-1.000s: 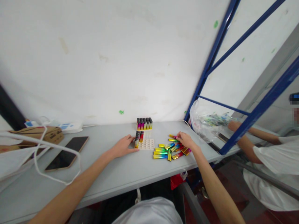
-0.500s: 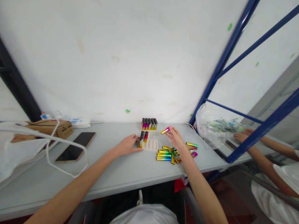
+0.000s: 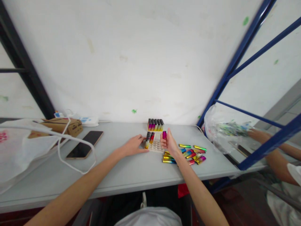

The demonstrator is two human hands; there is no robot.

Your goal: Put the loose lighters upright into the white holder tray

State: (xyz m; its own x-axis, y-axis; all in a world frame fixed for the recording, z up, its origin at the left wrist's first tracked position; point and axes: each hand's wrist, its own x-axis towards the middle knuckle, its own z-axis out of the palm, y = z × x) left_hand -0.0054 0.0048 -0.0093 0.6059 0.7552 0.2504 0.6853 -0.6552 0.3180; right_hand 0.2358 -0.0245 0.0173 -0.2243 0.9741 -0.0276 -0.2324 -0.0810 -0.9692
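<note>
A white tray with a grid of round holes (image 3: pixel 157 146) lies on the table, with several black-topped lighters (image 3: pixel 148 140) upright along its left side. My left hand (image 3: pixel 134 145) rests at the tray's left edge, thumb and fingers apart, close to those lighters. Over the tray's right side, my right hand (image 3: pixel 171 143) grips a shiny purple lighter (image 3: pixel 164 135) upright, thumb raised; its lower part is hidden by the fingers. To the right, a loose pile of metallic lighters (image 3: pixel 191 154) in gold, green, red and blue lies partly behind my right forearm.
Behind the tray stands a packed block of black-topped lighters (image 3: pixel 155 125). On the left are a phone (image 3: pixel 85 145), a white cable (image 3: pixel 77 169), a cardboard box (image 3: pixel 72 127) and a white bag (image 3: pixel 21 153). A blue frame (image 3: pixel 265 146) and plastic bag (image 3: pixel 213 124) stand right, near another person's arms.
My right hand has moved left to the tray and turned the purple and gold lighter from lying sideways to upright. The left hand stays at the tray's edge. The camera view has shifted slightly.
</note>
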